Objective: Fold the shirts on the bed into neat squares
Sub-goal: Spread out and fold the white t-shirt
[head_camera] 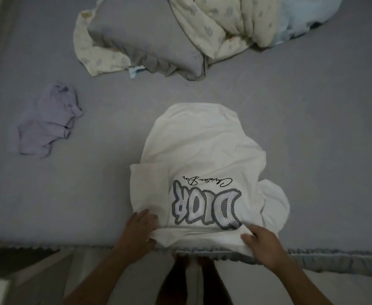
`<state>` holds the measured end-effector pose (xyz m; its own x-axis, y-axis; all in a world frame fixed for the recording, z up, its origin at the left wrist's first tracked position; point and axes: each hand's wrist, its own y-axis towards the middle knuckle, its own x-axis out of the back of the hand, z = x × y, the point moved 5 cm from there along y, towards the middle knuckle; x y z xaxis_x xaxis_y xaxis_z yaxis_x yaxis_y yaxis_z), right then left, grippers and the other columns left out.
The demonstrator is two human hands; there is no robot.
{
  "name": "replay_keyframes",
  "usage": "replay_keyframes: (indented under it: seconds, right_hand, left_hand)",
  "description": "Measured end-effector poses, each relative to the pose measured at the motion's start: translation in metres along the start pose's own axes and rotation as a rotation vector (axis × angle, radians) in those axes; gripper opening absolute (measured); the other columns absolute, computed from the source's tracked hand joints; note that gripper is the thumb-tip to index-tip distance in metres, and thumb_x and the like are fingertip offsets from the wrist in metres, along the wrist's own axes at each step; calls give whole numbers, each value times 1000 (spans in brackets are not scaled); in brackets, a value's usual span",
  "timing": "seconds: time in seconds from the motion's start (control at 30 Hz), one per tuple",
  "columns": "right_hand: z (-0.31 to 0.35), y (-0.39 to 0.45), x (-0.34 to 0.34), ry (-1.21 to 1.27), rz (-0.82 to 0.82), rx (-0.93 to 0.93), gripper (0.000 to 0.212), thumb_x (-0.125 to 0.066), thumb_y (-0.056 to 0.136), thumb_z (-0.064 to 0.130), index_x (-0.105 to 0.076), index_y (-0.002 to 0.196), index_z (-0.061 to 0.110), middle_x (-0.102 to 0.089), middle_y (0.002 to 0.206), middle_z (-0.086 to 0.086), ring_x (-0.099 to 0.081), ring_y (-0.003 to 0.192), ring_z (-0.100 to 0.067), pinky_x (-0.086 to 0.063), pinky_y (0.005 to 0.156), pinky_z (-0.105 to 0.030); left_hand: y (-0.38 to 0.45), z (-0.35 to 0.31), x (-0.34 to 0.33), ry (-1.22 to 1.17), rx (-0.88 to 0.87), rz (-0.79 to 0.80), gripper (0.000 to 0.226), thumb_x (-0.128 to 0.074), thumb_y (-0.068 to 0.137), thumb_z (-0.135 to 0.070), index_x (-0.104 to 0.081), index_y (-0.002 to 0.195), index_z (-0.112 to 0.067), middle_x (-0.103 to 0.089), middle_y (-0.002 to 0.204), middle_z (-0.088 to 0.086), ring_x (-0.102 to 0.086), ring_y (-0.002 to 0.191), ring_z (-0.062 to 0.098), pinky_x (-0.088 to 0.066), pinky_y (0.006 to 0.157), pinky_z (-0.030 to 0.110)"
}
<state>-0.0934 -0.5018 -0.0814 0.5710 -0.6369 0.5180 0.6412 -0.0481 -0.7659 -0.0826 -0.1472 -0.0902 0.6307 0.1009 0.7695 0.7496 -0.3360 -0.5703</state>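
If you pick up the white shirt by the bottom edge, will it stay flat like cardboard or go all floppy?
Probably floppy. The white shirt already wrinkles and bunches where the left hand and right hand grip it, so it would likely droop. It looks light, being thin cloth. The stitched logo may sag a bit less, though that is hard to tell.

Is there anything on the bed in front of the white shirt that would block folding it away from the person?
Nothing visible does. Both hands, left and right, already grip the white shirt; the lilac garment and pillow lie apart from it.
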Motion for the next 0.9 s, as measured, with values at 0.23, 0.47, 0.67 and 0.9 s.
replay_keyframes:
  seconds: [0.23, 0.47, 0.67, 0.9]
  right_hand:
    - [27, 36, 22, 47, -171, 64, 27, -61, 93, 17, -67, 119, 11, -64, 115, -10, -58, 110, -29, -39, 88, -29]
    - [28, 72, 18, 24, -346, 89, 14, -58, 93, 11, -68, 102, 7, -61, 108, -16, -54, 104, -35, -41, 87, -37]
    - [11, 81, 10, 46, -367, 105, 21, -56, 96, 14, -67, 114, 10, -64, 108, -10, -57, 103, -32, -39, 81, -32]
    - [42, 25, 71, 200, -501, 188, 19, -51, 99, 19, -54, 81, 20, -59, 66, 4, -55, 65, -16, -39, 58, -30]
  left_hand:
    - [36, 11, 28, -110, 37, -116, 32, -52, 85, -31, -67, 106, -12, -67, 112, 3, -60, 111, 26, -39, 101, 37]
    - [78, 15, 29, -291, 176, -344, 17, -69, 84, -14, -64, 98, -5, -64, 117, 13, -55, 114, 37, -46, 94, 47]
    - [94, 19, 18, -274, 98, -309, 16, -56, 90, -27, -63, 99, -16, -69, 109, 5, -61, 110, 28, -37, 104, 47]
    - [49, 11, 80, -604, 254, -450, 14, -60, 96, -27, -49, 89, -32, -59, 73, -12, -55, 64, 2, -35, 50, 14]
